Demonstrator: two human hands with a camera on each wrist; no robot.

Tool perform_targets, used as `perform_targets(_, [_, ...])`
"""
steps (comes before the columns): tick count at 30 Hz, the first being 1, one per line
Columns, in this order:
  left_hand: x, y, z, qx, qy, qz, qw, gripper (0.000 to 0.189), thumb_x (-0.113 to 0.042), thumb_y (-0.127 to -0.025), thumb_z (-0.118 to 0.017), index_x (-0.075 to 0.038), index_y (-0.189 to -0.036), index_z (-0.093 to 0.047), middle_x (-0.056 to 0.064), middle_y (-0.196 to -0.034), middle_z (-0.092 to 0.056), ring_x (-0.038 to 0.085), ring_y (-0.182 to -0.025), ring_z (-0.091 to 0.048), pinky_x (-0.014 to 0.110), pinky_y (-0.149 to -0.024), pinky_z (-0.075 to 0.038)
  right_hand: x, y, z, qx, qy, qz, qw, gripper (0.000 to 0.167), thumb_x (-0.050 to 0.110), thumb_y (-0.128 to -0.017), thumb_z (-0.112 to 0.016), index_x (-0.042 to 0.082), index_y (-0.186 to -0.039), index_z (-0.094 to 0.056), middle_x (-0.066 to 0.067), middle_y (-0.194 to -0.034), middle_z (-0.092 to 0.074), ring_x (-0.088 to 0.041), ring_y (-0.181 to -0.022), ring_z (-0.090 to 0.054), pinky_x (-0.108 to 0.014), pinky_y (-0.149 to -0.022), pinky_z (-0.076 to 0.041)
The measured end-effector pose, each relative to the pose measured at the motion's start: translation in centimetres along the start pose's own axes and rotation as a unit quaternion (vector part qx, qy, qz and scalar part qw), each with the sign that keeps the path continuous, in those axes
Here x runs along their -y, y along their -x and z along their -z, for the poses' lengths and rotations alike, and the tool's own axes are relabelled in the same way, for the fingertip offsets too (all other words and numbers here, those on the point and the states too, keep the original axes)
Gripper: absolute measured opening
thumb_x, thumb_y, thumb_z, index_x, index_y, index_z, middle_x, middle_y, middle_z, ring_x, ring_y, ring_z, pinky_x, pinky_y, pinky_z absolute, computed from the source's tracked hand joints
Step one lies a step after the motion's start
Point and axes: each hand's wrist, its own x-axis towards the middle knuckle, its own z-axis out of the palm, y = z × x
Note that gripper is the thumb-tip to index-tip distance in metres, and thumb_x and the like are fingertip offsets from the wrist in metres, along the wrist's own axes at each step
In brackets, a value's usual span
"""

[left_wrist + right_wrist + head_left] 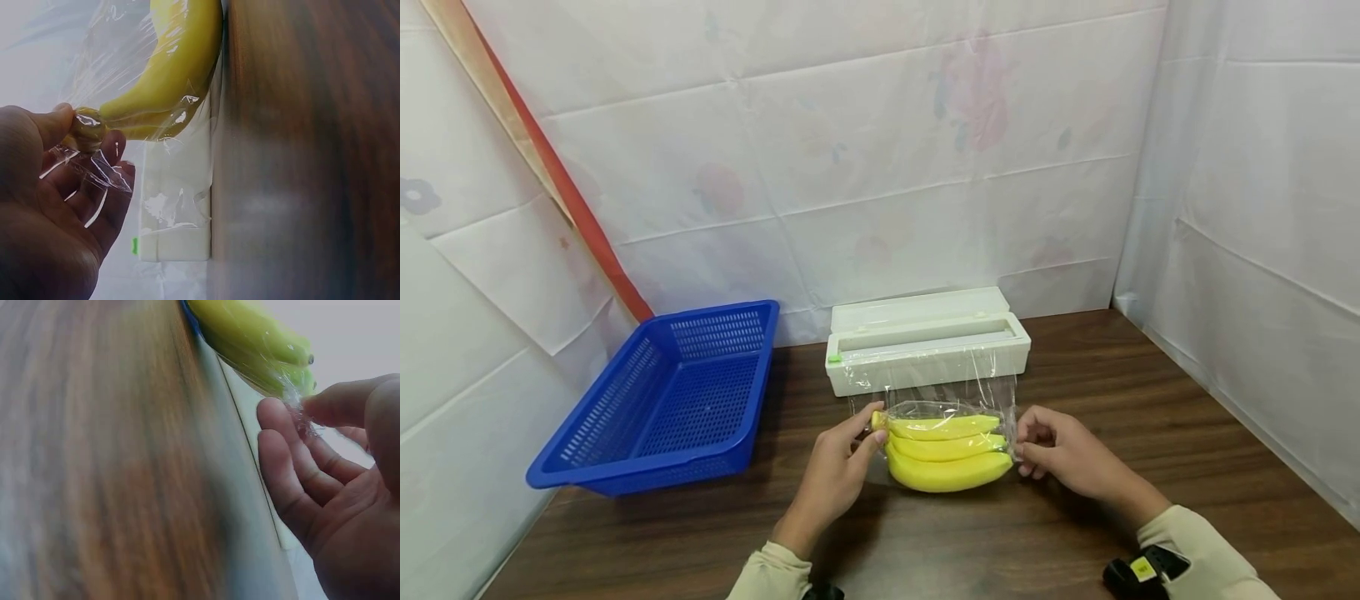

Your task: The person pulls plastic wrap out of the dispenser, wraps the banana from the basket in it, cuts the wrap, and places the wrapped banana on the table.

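Observation:
A bunch of yellow bananas (950, 477), wrapped in clear cling film (951, 389), is between my two hands. My left hand (835, 467) pinches the film-covered stem (87, 129) between thumb and fingers. At the tips' end, my right hand (1069, 454) pinches a gathered bit of film (299, 411) just beyond the bananas. From the bunch, the film stretches back to a white cling film box (925, 371). Its lid (921, 308) stands raised, and a green piece (834, 359) shows at its left end.
To the left, a blue plastic basket (748, 437) with slotted walls stands on the dark wooden table (1075, 542). Pale patterned sheeting (880, 167) hangs behind the table and along its sides. A red strip (587, 221) slants down the back left corner.

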Motion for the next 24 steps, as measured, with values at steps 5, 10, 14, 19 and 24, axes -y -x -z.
perform_targets(5, [0.04, 0.02, 0.04, -0.004, -0.010, -0.004, 0.9999, 0.040, -0.014, -0.100, -0.063, -0.019, -0.140, -0.060, -0.004, -0.113, -0.071, 0.008, -0.089, -0.064, 0.030, -0.075, -0.055, 0.00, 0.04, -0.10, 0.004, 0.003, 0.012, 0.9999, 0.009, 0.008, -0.100, -0.062, 0.001, -0.100, -0.066, -0.014, -0.089, -0.065, -0.019, -0.075, -0.066, -0.034, -0.064, -0.058])
perform_targets(10, [0.02, -0.01, 0.07, -0.005, -0.019, -0.009, 0.9998, 0.039, -0.014, -0.100, -0.063, -0.017, -0.138, -0.061, -0.002, -0.115, -0.071, 0.008, -0.089, -0.064, 0.030, -0.075, -0.055, -0.10, 0.06, -0.05, -0.002, 0.036, 0.006, 0.9993, 0.018, 0.007, -0.098, -0.064, -0.001, -0.114, -0.065, -0.011, -0.090, -0.067, -0.018, -0.074, -0.067, -0.033, -0.065, -0.059])
perform_targets(14, [-0.02, 0.00, 0.08, -0.005, -0.020, -0.008, 0.9997, 0.039, -0.013, -0.099, -0.064, -0.017, -0.138, -0.062, -0.002, -0.112, -0.071, 0.008, -0.086, -0.064, 0.029, -0.073, -0.055, -0.31, 0.14, -0.01, -0.006, 0.078, 0.023, 0.9967, 0.028, 0.008, -0.098, -0.065, -0.001, -0.124, -0.066, -0.008, -0.097, -0.070, -0.015, -0.074, -0.068, -0.031, -0.066, -0.058])
perform_targets(19, [-0.07, 0.03, 0.11, -0.006, -0.026, -0.006, 0.9996, 0.039, -0.014, -0.099, -0.064, -0.017, -0.138, -0.062, -0.004, -0.106, -0.071, 0.008, -0.081, -0.063, 0.028, -0.070, -0.054, -0.47, 0.22, 0.06, -0.009, 0.138, 0.066, 0.9883, 0.016, 0.009, -0.098, -0.066, 0.006, -0.111, -0.075, 0.002, -0.092, -0.067, -0.008, -0.074, -0.063, -0.027, -0.065, -0.055])
perform_targets(24, [0.00, 0.04, 0.11, -0.008, -0.032, -0.002, 0.9994, 0.039, -0.016, -0.099, -0.065, -0.017, -0.138, -0.062, -0.005, -0.100, -0.071, 0.008, -0.078, -0.062, 0.028, -0.068, -0.053, -0.35, 0.21, 0.30, -0.005, 0.190, 0.086, 0.9780, 0.013, 0.010, -0.096, -0.067, 0.014, -0.104, -0.077, 0.011, -0.088, -0.064, -0.004, -0.076, -0.058, -0.025, -0.067, -0.052])
